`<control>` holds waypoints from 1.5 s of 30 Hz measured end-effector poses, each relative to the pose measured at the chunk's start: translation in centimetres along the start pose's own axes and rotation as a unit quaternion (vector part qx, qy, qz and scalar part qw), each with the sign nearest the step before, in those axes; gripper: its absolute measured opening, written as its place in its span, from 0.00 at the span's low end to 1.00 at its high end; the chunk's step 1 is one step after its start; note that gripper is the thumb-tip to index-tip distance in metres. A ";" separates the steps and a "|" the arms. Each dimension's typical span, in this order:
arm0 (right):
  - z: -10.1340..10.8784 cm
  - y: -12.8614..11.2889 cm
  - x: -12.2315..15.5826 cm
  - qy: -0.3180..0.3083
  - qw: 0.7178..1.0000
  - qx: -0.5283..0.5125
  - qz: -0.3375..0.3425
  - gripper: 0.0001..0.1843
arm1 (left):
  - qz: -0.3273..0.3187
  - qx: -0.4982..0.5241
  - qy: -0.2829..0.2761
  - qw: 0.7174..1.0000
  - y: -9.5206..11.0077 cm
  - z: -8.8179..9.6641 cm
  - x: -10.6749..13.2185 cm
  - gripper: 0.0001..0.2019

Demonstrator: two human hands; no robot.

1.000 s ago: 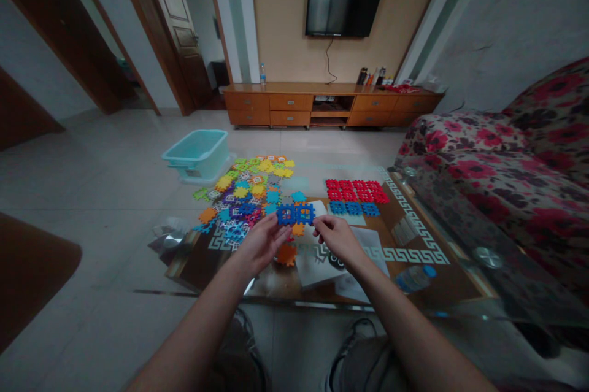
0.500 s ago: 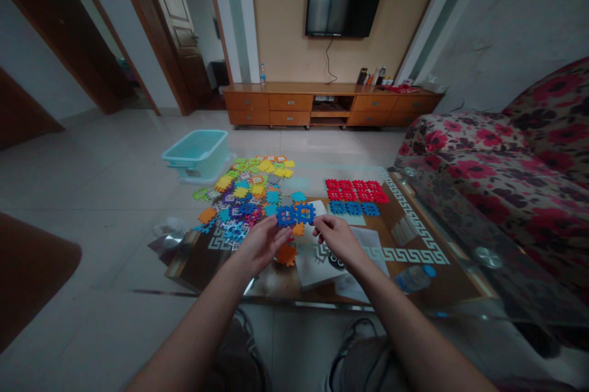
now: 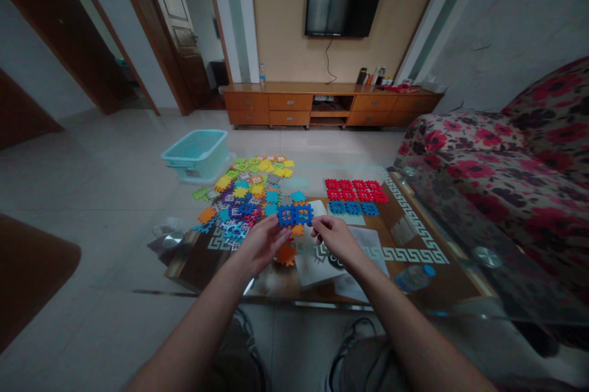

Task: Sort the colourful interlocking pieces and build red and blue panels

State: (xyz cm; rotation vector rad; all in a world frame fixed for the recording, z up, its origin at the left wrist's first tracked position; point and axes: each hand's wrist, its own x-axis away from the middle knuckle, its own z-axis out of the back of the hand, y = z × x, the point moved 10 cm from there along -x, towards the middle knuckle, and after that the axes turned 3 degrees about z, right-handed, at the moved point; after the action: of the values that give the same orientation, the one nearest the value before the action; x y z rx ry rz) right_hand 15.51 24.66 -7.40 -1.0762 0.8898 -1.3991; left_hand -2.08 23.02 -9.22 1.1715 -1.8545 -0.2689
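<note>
Two blue interlocking window tiles [image 3: 295, 215] are held up over the glass coffee table, side by side with their toothed edges meeting. My left hand [image 3: 263, 245] grips the left tile at its outer and lower edge, thumb and fingers closed on it. The right tile's outer edge is pinched by the fingertips of my right hand [image 3: 335, 235]. Whether the teeth are fully locked is too small to tell. Just below and behind them lie orange tiles [image 3: 286, 255]. A loose heap of mixed coloured tiles [image 3: 239, 192] spreads to the left.
Red tiles [image 3: 356, 191] lie in joined rows at the right, with a row of blue tiles [image 3: 353, 208] in front. A water bottle [image 3: 415, 279] lies near the right front edge. Beyond the heap stands a turquoise bin [image 3: 197, 159]. A floral sofa [image 3: 497, 165] borders the right.
The right blue tile has come slightly left and down, level with the left one. My right hand has shifted a little left with it.
</note>
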 end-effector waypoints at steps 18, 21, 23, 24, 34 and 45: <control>-0.6 -0.8 0.3 -0.030 0.999 0.024 0.018 0.14 | -0.005 -0.029 -0.066 0.997 -0.2 -1.0 0.2 0.06; -0.9 -1.2 0.6 -0.049 0.998 0.034 0.019 0.16 | -0.004 -0.033 -0.086 0.996 -0.5 -1.3 0.3 0.09; -1.1 -1.3 0.7 -0.060 0.997 0.037 0.019 0.17 | -0.004 -0.033 -0.096 0.995 -0.6 -1.4 0.3 0.11; -1.2 -1.4 0.7 -0.067 0.997 0.038 0.020 0.18 | -0.005 -0.032 -0.101 0.994 -0.6 -1.5 0.4 0.12; -3.3 -0.9 0.8 -0.169 0.983 -0.031 0.058 0.27 | -0.003 -0.042 -0.158 0.987 -0.8 -2.3 0.6 0.20; -3.7 -1.6 1.5 -0.173 0.981 0.049 0.073 0.22 | -0.015 -0.114 -0.133 0.984 -1.0 -1.5 0.1 0.18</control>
State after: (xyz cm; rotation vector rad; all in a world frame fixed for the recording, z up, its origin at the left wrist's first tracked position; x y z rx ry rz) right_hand 11.52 23.17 -6.88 -1.1136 0.6249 -1.0806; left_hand -0.34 22.77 -8.88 1.0451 -1.9734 -0.6641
